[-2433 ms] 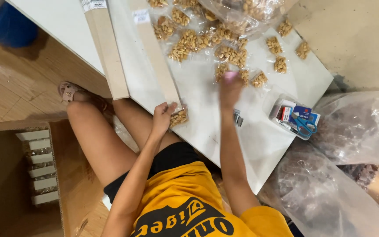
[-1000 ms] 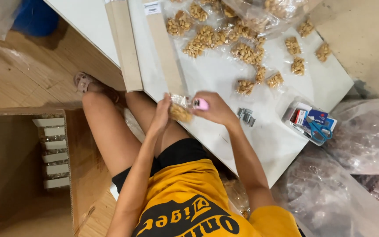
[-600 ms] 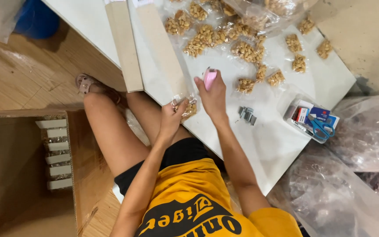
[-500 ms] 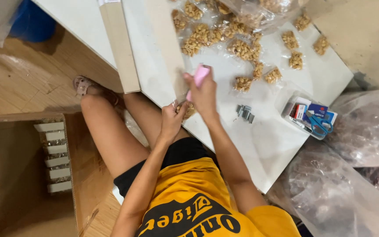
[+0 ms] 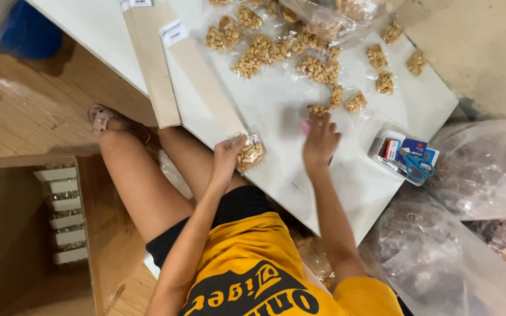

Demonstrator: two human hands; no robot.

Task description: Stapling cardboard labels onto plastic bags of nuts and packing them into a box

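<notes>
My left hand (image 5: 228,155) grips a small clear bag of peanuts (image 5: 250,153) at the near edge of the white table (image 5: 352,187). My right hand (image 5: 321,138) lies further out on the table, fingers spread over the top, with a small pink tool (image 5: 304,126) showing at its thumb side. Just beyond its fingertips lies another small peanut bag (image 5: 318,109). Several more filled small bags (image 5: 314,67) are scattered across the table's far half. The pink tool is blurred and mostly hidden by the hand.
Two long pale wooden strips (image 5: 153,70) lie across the table's left part. A clear tray with blue scissors (image 5: 408,159) sits at the right edge. Large plastic bags (image 5: 475,175) pile up on the right. A cardboard box (image 5: 92,246) with stacked packets stands on the left floor.
My right hand moved with the pink tool from the bag at my left hand out to the middle of the table. My left hand kept its bag at the table edge.
</notes>
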